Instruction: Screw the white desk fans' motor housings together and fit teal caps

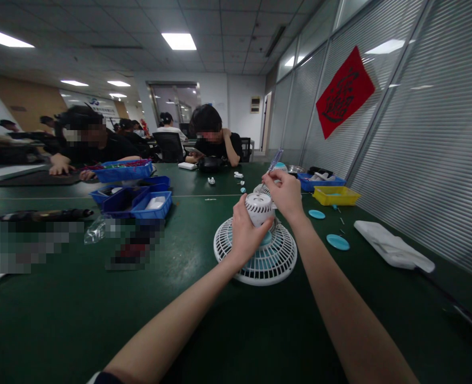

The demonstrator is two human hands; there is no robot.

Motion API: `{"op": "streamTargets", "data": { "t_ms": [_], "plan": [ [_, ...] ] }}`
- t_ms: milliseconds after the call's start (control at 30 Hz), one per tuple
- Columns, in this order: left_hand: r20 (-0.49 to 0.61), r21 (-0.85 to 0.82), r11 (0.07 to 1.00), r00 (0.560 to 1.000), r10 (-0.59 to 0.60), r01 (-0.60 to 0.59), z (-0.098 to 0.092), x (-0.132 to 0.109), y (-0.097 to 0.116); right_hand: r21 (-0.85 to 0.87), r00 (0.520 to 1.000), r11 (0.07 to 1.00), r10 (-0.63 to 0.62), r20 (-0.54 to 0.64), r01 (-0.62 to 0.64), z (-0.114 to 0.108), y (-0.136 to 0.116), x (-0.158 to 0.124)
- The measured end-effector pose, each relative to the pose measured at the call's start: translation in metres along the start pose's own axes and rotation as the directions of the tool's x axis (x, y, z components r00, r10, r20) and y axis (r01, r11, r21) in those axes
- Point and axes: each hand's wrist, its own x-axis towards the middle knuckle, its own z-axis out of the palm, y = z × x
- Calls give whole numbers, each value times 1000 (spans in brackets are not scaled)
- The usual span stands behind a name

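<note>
A small white fan (255, 273) lies face down on the green table, with light-blue blades showing through its round grille. My left hand (244, 234) is closed around the white vented motor housing (258, 201) at the back of the fan. Above and to the right of the housing, my right hand (287, 194) pinches a screwdriver with a clear purplish handle (276, 159). The handle tilts up and to the right, and the shaft points down toward the housing. Whether its tip touches a screw is too small to tell.
Light-blue discs (338, 242) and small metal pieces lie to the right, near a yellow tray (336, 196) and a white packet (391, 245). Blue bins (151, 205) stand at left beside a dark cylindrical tool (44, 215). Co-workers sit across the table (196, 234).
</note>
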Motion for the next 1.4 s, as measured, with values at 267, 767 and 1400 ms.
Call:
{"op": "streamTargets", "data": {
  "t_ms": [267,767,1400],
  "plan": [
    [1,1,1000,1000,-1,1,0,1,2,62,997,995,-79,1,79,5,6,0],
    [-4,13,1000,1000,18,-18,1,0,-2,41,997,996,-75,15,75,4,4,-2],
    [-2,12,1000,1000,4,-4,0,0,0,88,999,996,-21,49,16,4,3,-2]
  ]
}}
